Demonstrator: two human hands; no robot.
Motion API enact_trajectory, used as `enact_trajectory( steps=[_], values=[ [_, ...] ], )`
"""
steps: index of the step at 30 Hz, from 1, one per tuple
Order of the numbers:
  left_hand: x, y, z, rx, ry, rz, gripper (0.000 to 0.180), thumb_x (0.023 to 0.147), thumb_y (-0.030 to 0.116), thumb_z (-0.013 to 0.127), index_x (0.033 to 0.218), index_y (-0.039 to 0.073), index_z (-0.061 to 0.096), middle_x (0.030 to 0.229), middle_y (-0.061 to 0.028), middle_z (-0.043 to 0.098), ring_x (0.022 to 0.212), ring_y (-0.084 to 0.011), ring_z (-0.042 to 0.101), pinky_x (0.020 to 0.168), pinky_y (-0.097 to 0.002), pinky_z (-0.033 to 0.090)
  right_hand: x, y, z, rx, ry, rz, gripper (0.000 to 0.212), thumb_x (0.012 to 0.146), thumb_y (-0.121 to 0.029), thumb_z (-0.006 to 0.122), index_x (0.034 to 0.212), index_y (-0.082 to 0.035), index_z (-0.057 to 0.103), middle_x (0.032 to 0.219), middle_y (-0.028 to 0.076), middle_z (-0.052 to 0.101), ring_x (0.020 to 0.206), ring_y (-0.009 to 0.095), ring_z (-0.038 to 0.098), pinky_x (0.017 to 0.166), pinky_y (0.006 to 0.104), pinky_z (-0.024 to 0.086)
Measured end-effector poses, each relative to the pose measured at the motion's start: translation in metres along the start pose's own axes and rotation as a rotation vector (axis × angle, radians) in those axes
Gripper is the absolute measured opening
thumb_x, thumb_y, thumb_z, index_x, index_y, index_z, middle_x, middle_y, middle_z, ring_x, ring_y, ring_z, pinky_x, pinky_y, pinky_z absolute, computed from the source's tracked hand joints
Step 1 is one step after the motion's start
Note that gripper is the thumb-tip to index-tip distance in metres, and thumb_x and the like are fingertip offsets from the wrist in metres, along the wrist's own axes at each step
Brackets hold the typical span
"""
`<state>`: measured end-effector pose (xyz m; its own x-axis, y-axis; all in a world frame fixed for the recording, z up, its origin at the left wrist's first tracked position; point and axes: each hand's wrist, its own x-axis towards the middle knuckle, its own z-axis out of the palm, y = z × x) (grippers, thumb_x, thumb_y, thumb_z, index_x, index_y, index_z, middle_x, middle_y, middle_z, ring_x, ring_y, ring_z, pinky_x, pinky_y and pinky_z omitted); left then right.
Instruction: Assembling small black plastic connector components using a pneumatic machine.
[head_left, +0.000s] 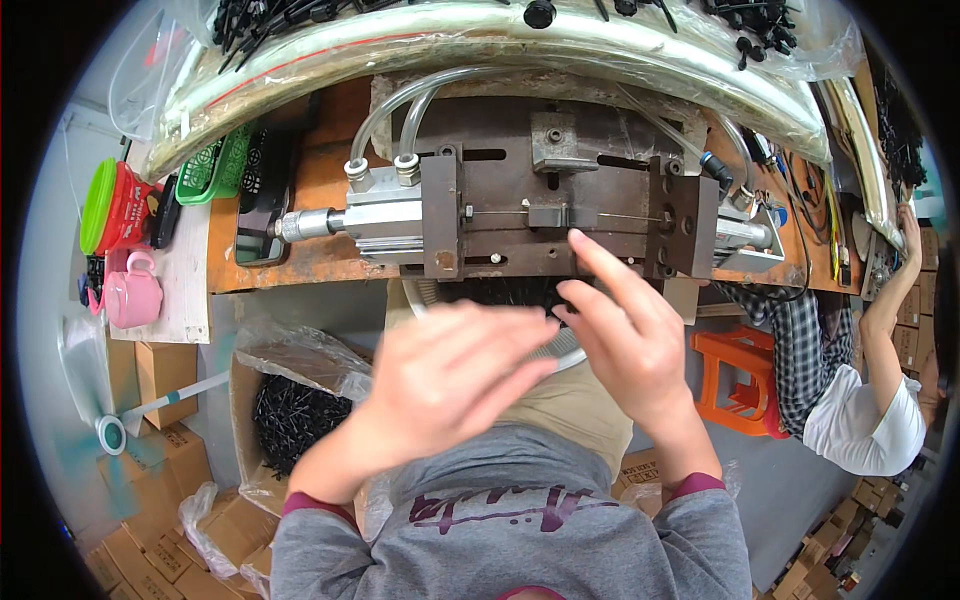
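A long desk (300,180) with a rusty brown top runs across the upper part of the view. On it sits a big dark metal press machine (560,205) with a silver air cylinder (375,220) on its left side and clear hoses (400,110) looping up from it. Behind the machine lies a long clear plastic bag (480,45) of small black parts.

To the right, another person in a white top (865,420) leans beside an orange stool (740,375).

The left hand (450,375) is blurry, low in front of the machine, with its fingers close together and pointing right. I cannot tell if it holds anything. The right hand (625,335) is just beside it, fingers spread, with the pointer finger (600,255) reaching up to the front edge of the machine, near a thin metal rod (500,212). A pink cup (135,290) stands far left.
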<state>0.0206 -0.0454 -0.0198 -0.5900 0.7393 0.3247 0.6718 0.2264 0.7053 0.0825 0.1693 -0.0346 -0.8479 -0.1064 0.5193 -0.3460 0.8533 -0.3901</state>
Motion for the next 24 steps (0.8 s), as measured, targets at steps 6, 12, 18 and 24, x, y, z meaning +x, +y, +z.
enact_trajectory(
  steps=[6,12,18,24],
  values=[
    [0.112,-0.014,-0.053,0.461,0.603,0.381,0.031,0.077,-0.001,0.084,0.107,-0.001,0.075,0.11,-0.01,0.073,0.098,-0.0215,0.069,0.084,-0.0313,0.055,0.011,-0.009,0.008,-0.225,-0.024,-0.031,0.024,0.074,-0.007,0.075,0.097,-0.002,0.069,0.131,0.017,0.068,0.066,0.018,0.065,0.063,0.0298,0.053],
    [0.17,-0.012,-0.059,0.467,0.38,0.232,0.028,0.083,0.005,0.077,0.11,-0.003,0.073,0.101,-0.013,0.069,0.104,-0.03,0.064,0.09,-0.0371,0.052,0.018,-0.009,0.003,-0.263,-0.062,0.004,0.028,0.069,-0.006,0.084,0.094,-0.006,0.072,0.13,0.012,0.07,0.062,0.017,0.063,0.058,0.0293,0.051],
    [0.16,0.008,-0.072,-0.102,0.307,-0.202,0.013,0.084,0.004,0.074,0.096,-0.001,0.076,0.095,-0.0118,0.067,0.098,-0.0308,0.065,0.087,-0.0399,0.053,0.025,-0.012,0.0,-0.279,-0.091,-0.038,0.018,0.073,-0.005,0.072,0.09,-0.003,0.069,0.125,0.017,0.071,0.055,0.015,0.056,0.058,0.0272,0.05],
    [0.119,0.009,-0.072,0.023,0.412,0.147,0.032,0.072,-0.004,0.087,0.102,-0.003,0.077,0.114,-0.0098,0.07,0.091,-0.0119,0.069,0.074,-0.0235,0.062,0.062,-0.001,-0.036,0.02,-0.096,-0.024,0.029,0.074,-0.013,0.087,0.098,-0.005,0.072,0.102,0.009,0.073,0.065,0.02,0.064,0.06,0.0285,0.052]
  ],
)
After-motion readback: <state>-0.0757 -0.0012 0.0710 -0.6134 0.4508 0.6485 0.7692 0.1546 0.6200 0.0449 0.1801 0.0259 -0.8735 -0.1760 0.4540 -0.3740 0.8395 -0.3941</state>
